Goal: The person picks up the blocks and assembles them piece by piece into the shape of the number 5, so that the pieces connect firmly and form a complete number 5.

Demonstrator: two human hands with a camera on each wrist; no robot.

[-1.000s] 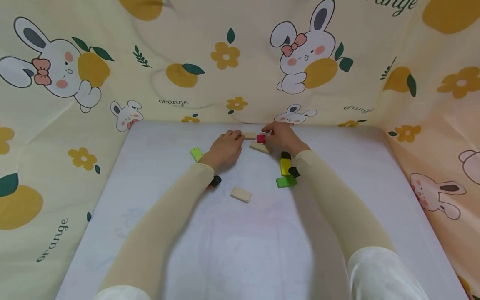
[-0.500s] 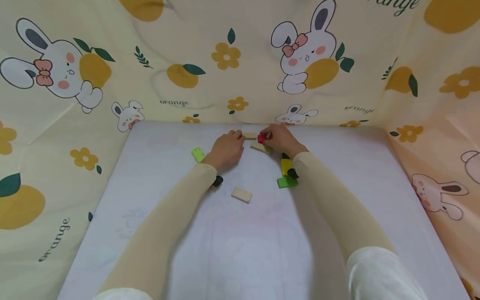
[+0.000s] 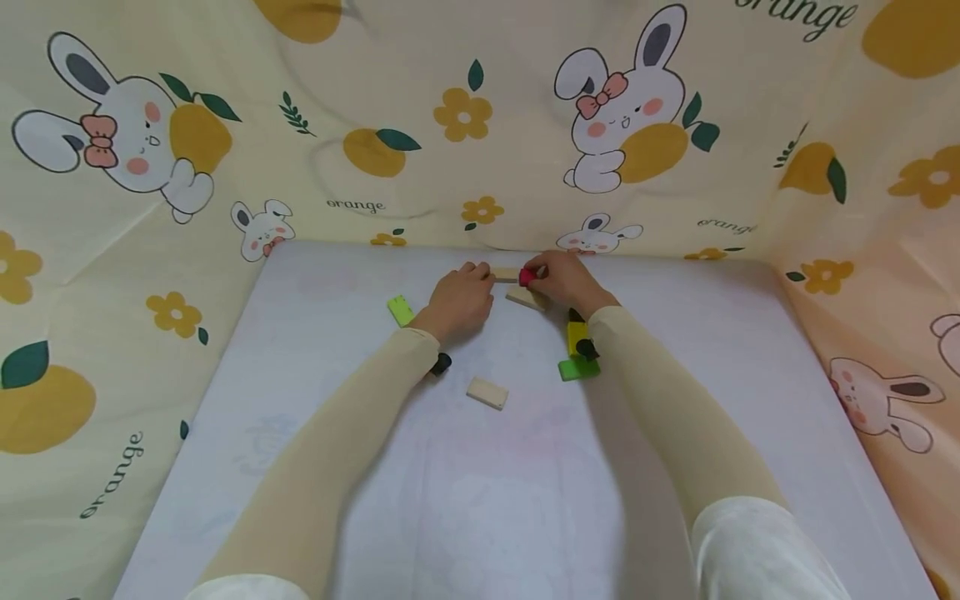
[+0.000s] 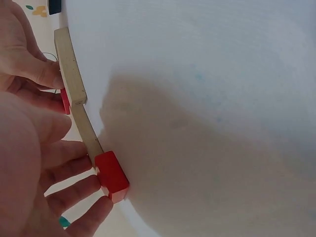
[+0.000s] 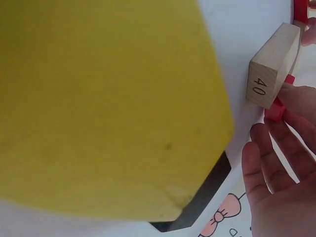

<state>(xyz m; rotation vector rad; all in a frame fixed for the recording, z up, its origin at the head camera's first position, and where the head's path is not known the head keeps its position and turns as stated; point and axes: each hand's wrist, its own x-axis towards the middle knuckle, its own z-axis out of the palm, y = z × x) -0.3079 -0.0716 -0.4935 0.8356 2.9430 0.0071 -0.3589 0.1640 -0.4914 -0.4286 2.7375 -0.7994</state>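
At the far side of the table, my left hand (image 3: 462, 302) touches the back of a red block (image 4: 112, 175) with fairly straight fingers. That block is hidden behind the hand in the head view. It sits at the end of a thin wooden block (image 3: 506, 274). My right hand (image 3: 566, 277) pinches a small pinkish-red block (image 3: 527, 277) between thumb and fingers, at the other end of the thin block. Just in front of it lies a wooden block (image 3: 527, 297), marked "40" on its end in the right wrist view.
A yellow block (image 3: 576, 337) and a green block (image 3: 577, 369) lie beside the right wrist, with black pieces around them. A light green block (image 3: 401, 311) and a black piece (image 3: 442, 363) are near the left forearm. Nearer me is another wooden block (image 3: 487, 392). Patterned cloth (image 3: 420, 183) walls the table.
My right hand has come down to the small pinkish-red block and pinched it, shifting it barely if at all. My left hand stays in place. The head view has shifted slightly.
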